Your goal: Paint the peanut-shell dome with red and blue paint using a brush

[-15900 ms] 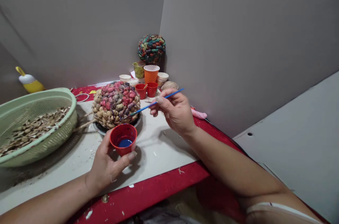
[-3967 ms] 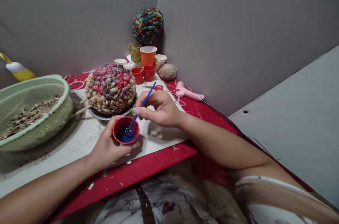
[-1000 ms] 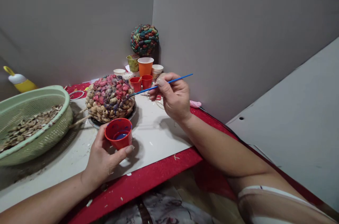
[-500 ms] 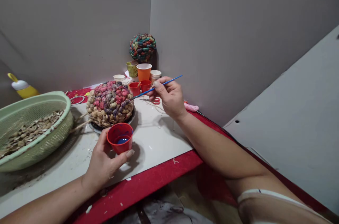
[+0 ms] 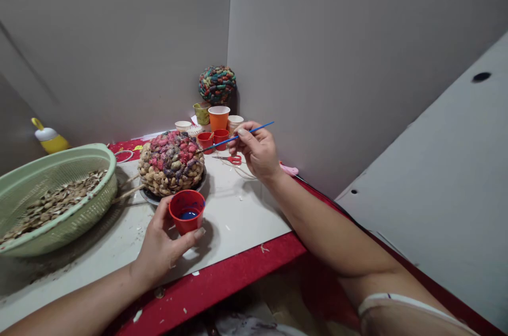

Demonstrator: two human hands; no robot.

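My left hand (image 5: 164, 248) is wrapped round a small red cup (image 5: 186, 226) with a little dark blue paint in the bottom, held low over the white board. A thin blue paintbrush (image 5: 256, 128) is pinched in my right hand (image 5: 257, 153), its bristles pointing left. The brush tip reaches the right side of a ball (image 5: 170, 164) covered in knobbly, shell-like pieces; whether it touches is too small to tell. Pink, red and dark purple mark the ball's top, while the lower pieces stay tan. Under it sits a dark round dish (image 5: 148, 198).
A green mesh basket (image 5: 109, 159) of shells stands left, with a yellow bottle (image 5: 55, 144) behind. Farther back are an orange cup (image 5: 219, 120), red cups (image 5: 205, 140), red-handled scissors (image 5: 234, 160) and a finished-looking multicoloured ball (image 5: 217, 83). Grey walls close in behind and right.
The view has shifted, so most things sit slightly lower and further right. The brush tip has moved slightly up relative to the ball. Both hands keep their holds.
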